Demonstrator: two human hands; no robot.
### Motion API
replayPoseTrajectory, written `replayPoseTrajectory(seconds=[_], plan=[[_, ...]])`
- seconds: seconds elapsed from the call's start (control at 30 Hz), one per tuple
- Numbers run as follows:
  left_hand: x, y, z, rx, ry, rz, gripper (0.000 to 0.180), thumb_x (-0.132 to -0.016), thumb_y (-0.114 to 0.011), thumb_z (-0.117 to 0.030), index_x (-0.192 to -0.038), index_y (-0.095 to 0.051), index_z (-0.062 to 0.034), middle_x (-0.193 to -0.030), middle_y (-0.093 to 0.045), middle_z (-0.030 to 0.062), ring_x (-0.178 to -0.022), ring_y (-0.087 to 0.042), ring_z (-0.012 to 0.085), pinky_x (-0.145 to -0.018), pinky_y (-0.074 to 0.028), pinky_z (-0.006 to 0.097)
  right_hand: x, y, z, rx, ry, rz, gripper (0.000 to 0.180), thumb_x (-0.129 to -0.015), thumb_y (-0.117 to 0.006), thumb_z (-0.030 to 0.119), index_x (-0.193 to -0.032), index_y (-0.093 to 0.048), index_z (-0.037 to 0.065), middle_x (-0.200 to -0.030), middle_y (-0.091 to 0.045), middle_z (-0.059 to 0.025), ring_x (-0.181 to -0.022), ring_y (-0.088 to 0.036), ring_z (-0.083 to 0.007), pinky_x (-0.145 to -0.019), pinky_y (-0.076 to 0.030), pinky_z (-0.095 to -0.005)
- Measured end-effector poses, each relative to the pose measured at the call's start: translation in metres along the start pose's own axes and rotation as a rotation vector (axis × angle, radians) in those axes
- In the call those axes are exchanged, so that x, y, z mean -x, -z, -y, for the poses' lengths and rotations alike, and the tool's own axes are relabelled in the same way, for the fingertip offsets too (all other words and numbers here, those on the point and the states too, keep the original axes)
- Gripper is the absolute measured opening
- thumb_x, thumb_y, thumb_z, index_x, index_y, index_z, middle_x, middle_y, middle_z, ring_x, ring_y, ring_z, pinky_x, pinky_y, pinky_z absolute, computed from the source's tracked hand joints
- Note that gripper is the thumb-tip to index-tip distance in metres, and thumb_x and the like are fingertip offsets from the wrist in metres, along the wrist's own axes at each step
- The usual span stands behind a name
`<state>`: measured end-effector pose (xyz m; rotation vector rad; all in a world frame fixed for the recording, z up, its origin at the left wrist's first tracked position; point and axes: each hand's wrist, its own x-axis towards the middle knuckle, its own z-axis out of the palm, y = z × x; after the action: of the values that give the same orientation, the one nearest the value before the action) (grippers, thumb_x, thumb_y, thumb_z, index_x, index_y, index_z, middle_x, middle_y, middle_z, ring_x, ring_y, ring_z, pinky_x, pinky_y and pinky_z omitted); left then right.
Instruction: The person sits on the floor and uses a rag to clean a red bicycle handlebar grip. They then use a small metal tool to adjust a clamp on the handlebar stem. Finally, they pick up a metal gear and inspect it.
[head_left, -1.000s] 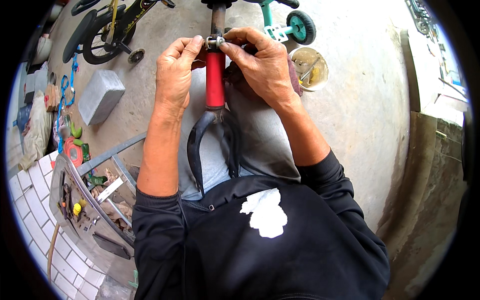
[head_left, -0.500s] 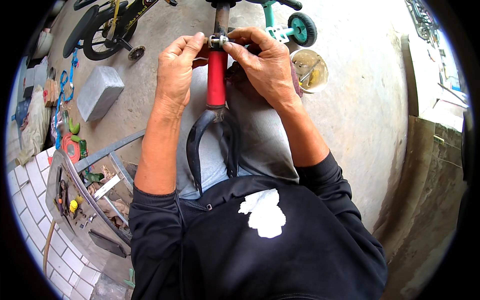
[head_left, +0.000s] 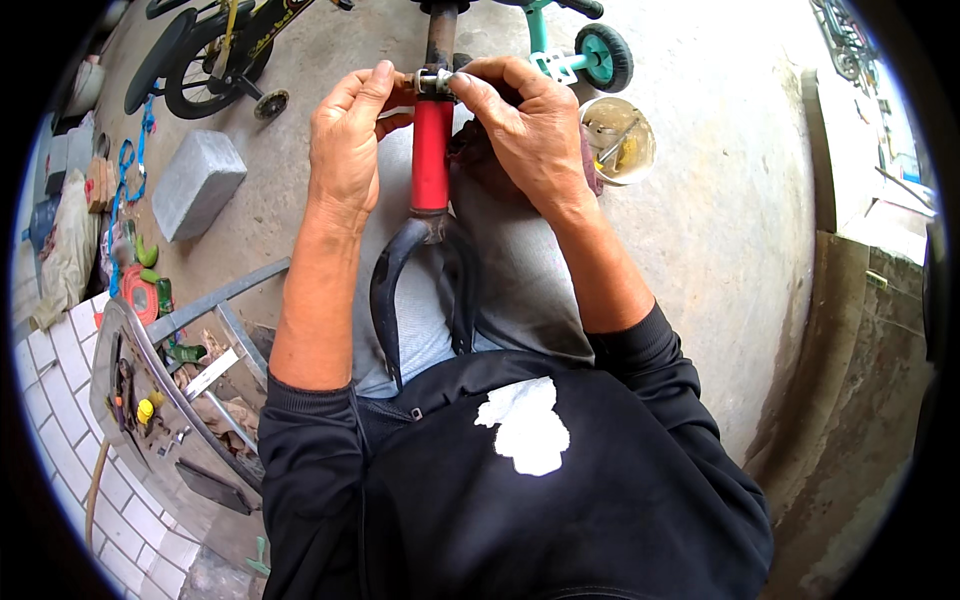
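Both hands meet at the top of a red tube point(head_left: 432, 150) ending in a black fork point(head_left: 390, 290). The left hand point(head_left: 345, 145) and the right hand point(head_left: 525, 125) each keep a narrow grip, pinching the small metal fitting point(head_left: 433, 80) there. A round tin point(head_left: 618, 140) sits on the floor just right of the tube.

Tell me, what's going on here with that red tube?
A person sits on a concrete floor with a bicycle fork across their lap: a red tube with two dark legs running back toward the body. Both hands work at its far end. The left hand and right hand pinch small metal fittings there. A tub, a grey block and small bicycles lie around, with a tray of tools at the left.
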<state>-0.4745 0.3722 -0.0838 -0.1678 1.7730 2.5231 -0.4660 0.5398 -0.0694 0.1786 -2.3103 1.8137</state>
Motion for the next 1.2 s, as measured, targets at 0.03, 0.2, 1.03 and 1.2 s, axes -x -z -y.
replayPoseTrajectory(seconds=[0.03, 0.2, 1.03, 1.2], plan=[[-0.001, 0.002, 0.001, 0.003, 0.02, 0.006, 0.019, -0.095, -0.06, -0.02, -0.093, -0.066, -0.0023, -0.087, -0.068, 0.0058, -0.082, -0.064, 0.0131, -0.075, -0.051, 0.027, 0.0, 0.0, -0.001, -0.045, 0.012, -0.01, 0.018, -0.085, -0.07, 0.013, -0.096, -0.067, -0.001, -0.077, -0.069, -0.0075, -0.067, -0.062, -0.0111, -0.062, -0.05, -0.0251], [0.0, -0.002, 0.008, 0.015, -0.008, 0.03, 0.021, -0.095, -0.06, -0.022, -0.091, -0.065, -0.0027, -0.086, -0.068, 0.0052, -0.079, -0.063, 0.0116, -0.074, -0.052, 0.026, 0.002, -0.001, -0.004, -0.044, 0.039, 0.018, 0.017, -0.083, -0.07, 0.011, -0.096, -0.067, 0.0, -0.079, -0.068, -0.006, -0.07, -0.062, -0.01, -0.064, -0.05, -0.0244], [0.003, -0.003, 0.004, 0.033, -0.008, -0.035, 0.021, -0.093, -0.061, -0.022, -0.093, -0.065, -0.0012, -0.087, -0.067, 0.0051, -0.08, -0.062, 0.012, -0.076, -0.051, 0.027, 0.004, -0.002, 0.008, -0.071, -0.073, 0.018, 0.016, -0.086, -0.071, 0.012, -0.097, -0.069, 0.001, -0.081, -0.066, -0.0008, -0.074, -0.059, -0.0066, -0.068, -0.049, -0.0205], [0.002, -0.008, 0.004, 0.012, -0.002, -0.022, 0.023, -0.093, -0.063, -0.024, -0.091, -0.065, -0.0013, -0.084, -0.066, 0.0039, -0.076, -0.06, 0.0112, -0.072, -0.05, 0.026, 0.004, -0.003, 0.001, -0.052, 0.017, 0.01, 0.017, -0.084, -0.071, 0.009, -0.098, -0.067, 0.0, -0.079, -0.067, -0.0032, -0.071, -0.06, -0.0075, -0.064, -0.049, -0.0222]])
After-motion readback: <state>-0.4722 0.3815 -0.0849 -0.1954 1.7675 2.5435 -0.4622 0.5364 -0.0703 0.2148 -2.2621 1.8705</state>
